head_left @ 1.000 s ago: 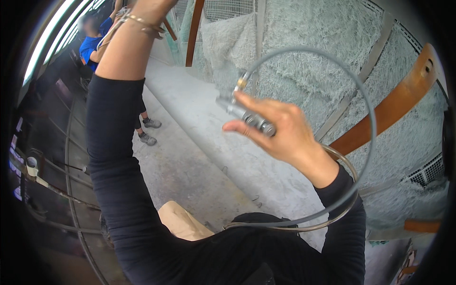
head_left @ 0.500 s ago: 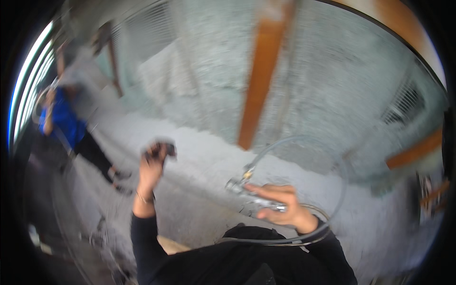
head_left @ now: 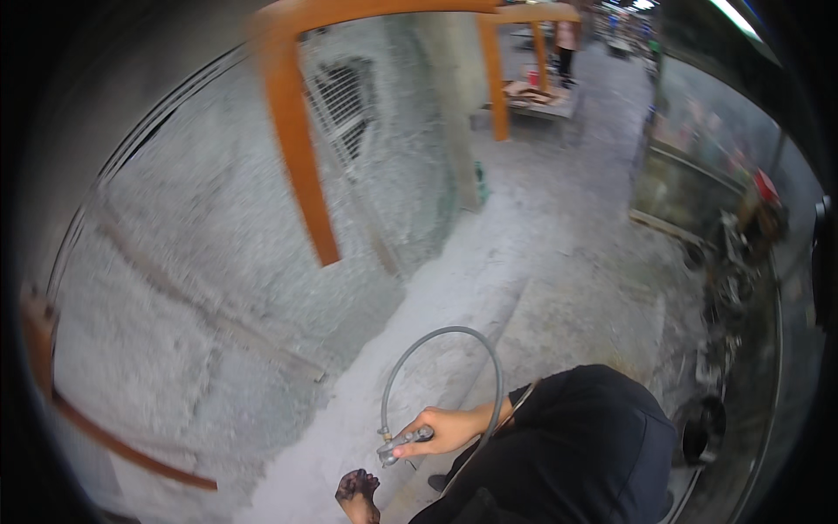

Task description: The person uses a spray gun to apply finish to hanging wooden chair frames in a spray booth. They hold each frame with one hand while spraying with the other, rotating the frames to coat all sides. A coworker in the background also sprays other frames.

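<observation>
My right hand point(head_left: 447, 430) is closed around a small metal nozzle point(head_left: 400, 444) low in the middle of the picture. A grey hose point(head_left: 441, 332) rises from the nozzle, loops over and runs back down past my wrist toward my black-clad body. My left hand point(head_left: 358, 494) sits just below the nozzle at the bottom edge. It looks dark and curled, and I cannot tell whether it holds anything. Both hands are over a floor dusted with white powder point(head_left: 367, 410).
An orange frame post point(head_left: 301, 157) stands against a wall coated in white fibrous material point(head_left: 175, 262). More orange posts point(head_left: 497, 79) and a person's legs point(head_left: 567, 48) are far off at the top. Dark cluttered machinery point(head_left: 733, 262) and a black round opening point(head_left: 703, 430) lie on the right.
The view has swung sharply to the right. My left hand has dropped from raised to just under the nozzle. My right hand still holds the nozzle, and the hose loop is smaller.
</observation>
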`<move>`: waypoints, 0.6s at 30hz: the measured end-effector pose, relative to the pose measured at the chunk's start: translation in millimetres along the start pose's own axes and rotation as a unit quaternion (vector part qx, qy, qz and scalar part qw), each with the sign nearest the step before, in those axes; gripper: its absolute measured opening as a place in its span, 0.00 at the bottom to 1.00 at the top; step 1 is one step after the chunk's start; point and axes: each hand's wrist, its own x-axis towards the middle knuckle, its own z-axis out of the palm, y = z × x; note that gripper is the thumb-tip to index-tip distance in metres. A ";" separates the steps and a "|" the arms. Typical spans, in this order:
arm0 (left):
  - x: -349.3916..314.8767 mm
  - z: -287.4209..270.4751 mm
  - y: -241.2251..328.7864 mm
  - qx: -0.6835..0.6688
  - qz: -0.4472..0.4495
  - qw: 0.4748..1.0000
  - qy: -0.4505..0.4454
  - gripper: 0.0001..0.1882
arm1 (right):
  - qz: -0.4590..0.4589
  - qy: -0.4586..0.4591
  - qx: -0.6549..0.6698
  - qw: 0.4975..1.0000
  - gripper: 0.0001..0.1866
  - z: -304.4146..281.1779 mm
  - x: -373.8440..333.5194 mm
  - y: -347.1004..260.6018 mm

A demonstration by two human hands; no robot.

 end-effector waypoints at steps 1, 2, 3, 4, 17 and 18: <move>5.3 -12.3 -1.2 0.096 0.048 0.993 -0.041 0.22 | 0.003 0.004 -0.017 1.000 0.24 2.5 -0.6 -0.2; 10.9 -19.4 2.6 0.187 0.099 0.974 -0.084 0.25 | 0.015 0.007 -0.009 1.000 0.24 2.6 -1.5 -2.5; 15.4 -18.6 6.0 0.268 0.150 0.944 -0.118 0.28 | 0.019 0.005 -0.003 1.000 0.24 -0.1 -2.5 -5.0; 19.7 -13.3 9.6 0.174 0.099 0.974 -0.102 0.25 | 0.038 0.010 -0.008 0.999 0.25 -4.8 -4.7 -6.3; -21.7 40.3 45.4 -0.064 -0.053 0.996 0.025 0.14 | 0.136 -0.024 0.084 0.987 0.25 -18.5 -12.2 -3.6; -18.0 35.6 42.5 -0.056 -0.061 0.996 0.034 0.13 | 0.132 -0.016 0.073 0.988 0.25 -16.1 -9.2 -3.1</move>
